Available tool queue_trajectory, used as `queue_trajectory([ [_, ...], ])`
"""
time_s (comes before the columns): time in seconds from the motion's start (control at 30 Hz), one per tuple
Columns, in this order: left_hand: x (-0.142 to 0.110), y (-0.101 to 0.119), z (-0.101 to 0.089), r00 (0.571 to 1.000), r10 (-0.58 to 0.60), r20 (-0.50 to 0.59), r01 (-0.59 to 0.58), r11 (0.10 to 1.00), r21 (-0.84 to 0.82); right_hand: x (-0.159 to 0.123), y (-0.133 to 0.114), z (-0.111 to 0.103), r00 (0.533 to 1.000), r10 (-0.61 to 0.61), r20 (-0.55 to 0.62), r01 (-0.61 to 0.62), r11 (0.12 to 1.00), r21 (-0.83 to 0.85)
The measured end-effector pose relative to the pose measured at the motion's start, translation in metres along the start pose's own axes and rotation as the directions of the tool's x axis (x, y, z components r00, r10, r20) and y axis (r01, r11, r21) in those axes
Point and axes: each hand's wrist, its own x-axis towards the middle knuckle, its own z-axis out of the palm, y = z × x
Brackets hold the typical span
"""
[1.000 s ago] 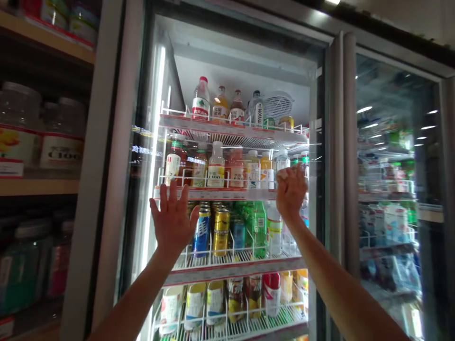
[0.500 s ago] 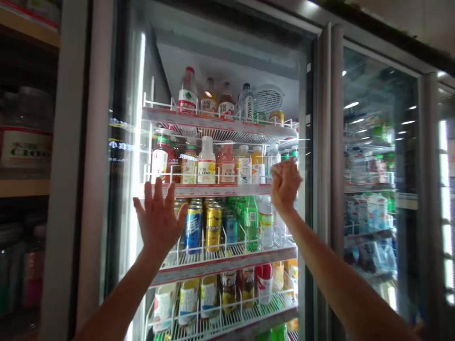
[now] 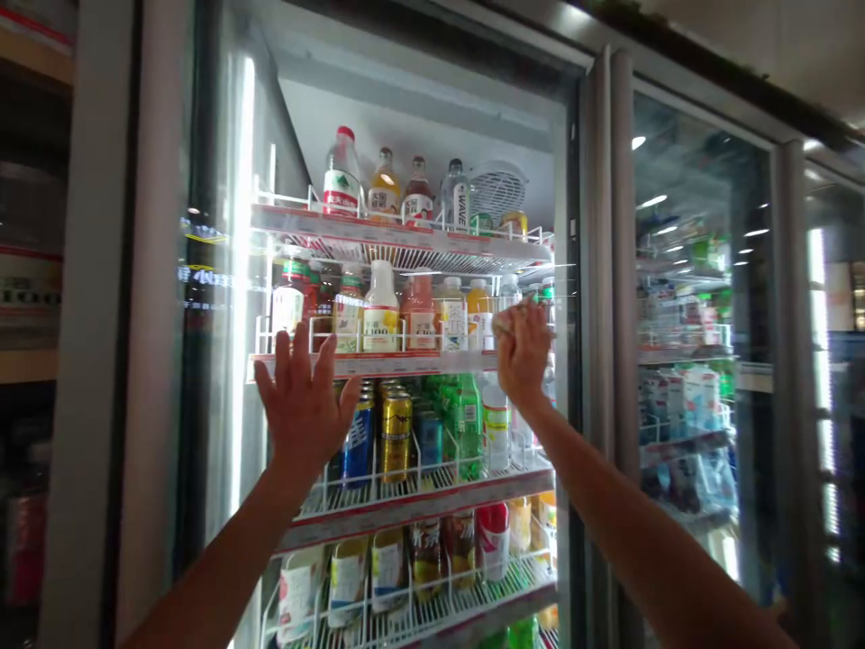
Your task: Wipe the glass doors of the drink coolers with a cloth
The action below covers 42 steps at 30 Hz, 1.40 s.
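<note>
Facing glass cooler door (image 3: 419,99), left hand (image 3: 304,406) spread wide, right hand (image 3: 525,356) clutching pale wad (image 3: 505,324), lit shelves (image 3: 432,503) behind

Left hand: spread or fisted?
Spread. On the left hand, the fingers fan apart and the thumb sticks out sideways.

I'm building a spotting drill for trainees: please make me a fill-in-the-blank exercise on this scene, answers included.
1. The open hand is the person's ____ one.
2. A pale wad is in the ____ hand.
3. Just left of the gold can stands a ____ can.
4. On the top shelf, the leftmost bottle has a ____ cap.

Missing words: left; right; blue; red.
</note>
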Motion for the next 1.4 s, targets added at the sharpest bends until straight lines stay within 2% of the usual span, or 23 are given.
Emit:
queue_trajectory([
  [0.03,0.005,0.005,0.002,1.0,-0.002,0.011,0.002,1.0,-0.008,-0.007,-0.016,-0.001,0.989,-0.134,0.057,0.133,0.991,0.02],
  [0.1,0.011,0.012,0.006,1.0,-0.007,0.01,0.007,1.0,-0.013,-0.021,-0.037,-0.003,0.914,-0.371,0.165,0.364,0.929,0.07],
  [0.17,0.014,0.014,0.008,1.0,-0.007,-0.005,0.007,1.0,-0.012,-0.025,-0.034,-0.006,0.885,-0.423,0.194,0.417,0.906,0.076],
  [0.3,0.012,0.012,0.009,1.0,0.023,-0.013,-0.023,1.0,0.02,0.003,0.016,-0.003,0.998,-0.057,0.002,0.057,0.998,-0.008],
  [0.4,0.01,0.011,0.011,0.999,0.03,-0.018,-0.03,0.999,0.031,0.016,0.016,0.006,0.99,0.094,-0.109,-0.092,0.996,0.023],
  [0.5,0.01,0.012,0.012,0.999,0.022,-0.024,-0.022,1.0,0.01,0.001,-0.027,0.008,0.983,-0.181,0.038,0.178,0.981,0.071],
  [0.57,0.01,0.012,0.011,0.999,0.018,-0.032,-0.018,1.0,0.005,-0.011,-0.052,0.005,0.88,-0.441,0.177,0.423,0.896,0.132],
  [0.6,0.01,0.011,0.009,0.999,0.019,-0.032,-0.019,1.0,0.006,-0.013,-0.056,0.004,0.834,-0.51,0.212,0.487,0.86,0.152],
  [0.63,0.011,0.009,0.008,0.999,0.026,-0.03,-0.026,1.0,0.009,-0.011,-0.054,0.004,0.827,-0.518,0.217,0.497,0.855,0.147],
  [0.73,0.017,-0.001,0.002,0.999,0.046,-0.018,-0.045,0.999,0.021,0.015,-0.03,0.009,0.971,-0.234,0.054,0.232,0.971,0.051],
  [0.8,0.021,-0.008,0.0,0.999,0.031,-0.034,-0.03,0.999,0.04,0.03,-0.022,0.017,0.997,-0.039,-0.073,0.043,0.998,0.042],
  [0.83,0.024,-0.011,-0.001,0.999,0.018,-0.047,-0.016,0.999,0.051,0.032,-0.025,0.019,0.995,-0.013,-0.095,0.018,0.999,0.051],
  [0.9,0.027,-0.014,-0.001,0.998,-0.001,-0.061,0.006,0.998,0.068,0.02,-0.045,0.02,0.992,-0.114,-0.045,0.117,0.99,0.075],
  [0.97,0.028,-0.016,0.0,0.999,-0.009,-0.05,0.013,0.997,0.078,-0.004,-0.072,0.015,0.932,-0.354,0.076,0.344,0.932,0.116],
  [1.03,0.026,-0.017,-0.001,0.999,-0.004,-0.041,0.007,0.996,0.084,-0.022,-0.091,0.009,0.78,-0.599,0.183,0.571,0.8,0.186],
  [1.07,0.025,-0.019,-0.002,0.999,0.007,-0.035,-0.004,0.996,0.088,-0.023,-0.094,0.008,0.715,-0.666,0.211,0.632,0.745,0.211],
  [1.1,0.024,-0.02,-0.003,0.999,0.025,-0.029,-0.022,0.995,0.092,-0.02,-0.092,0.008,0.699,-0.681,0.218,0.646,0.732,0.216],
  [1.13,0.022,-0.022,-0.004,0.999,0.043,-0.02,-0.041,0.995,0.096,-0.011,-0.087,0.009,0.741,-0.638,0.208,0.607,0.77,0.197],
  [1.2,0.019,-0.026,-0.007,0.997,0.072,0.001,-0.072,0.992,0.1,0.013,-0.075,0.017,0.912,-0.388,0.133,0.374,0.92,0.117],
  [1.27,0.017,-0.03,-0.009,0.997,0.079,0.014,-0.08,0.992,0.102,0.028,-0.069,0.023,0.988,-0.146,0.047,0.142,0.987,0.078],
  [1.33,0.014,-0.032,-0.01,0.996,0.086,0.009,-0.086,0.99,0.113,0.021,-0.075,0.023,0.983,-0.174,0.062,0.168,0.981,0.096],
  [1.37,0.013,-0.033,-0.01,0.996,0.093,0.005,-0.093,0.988,0.123,0.01,-0.081,0.021,0.952,-0.29,0.1,0.277,0.953,0.122],
  [1.4,0.011,-0.034,-0.011,0.995,0.101,0.004,-0.101,0.986,0.134,-0.002,-0.087,0.017,0.885,-0.444,0.143,0.421,0.892,0.163],
])
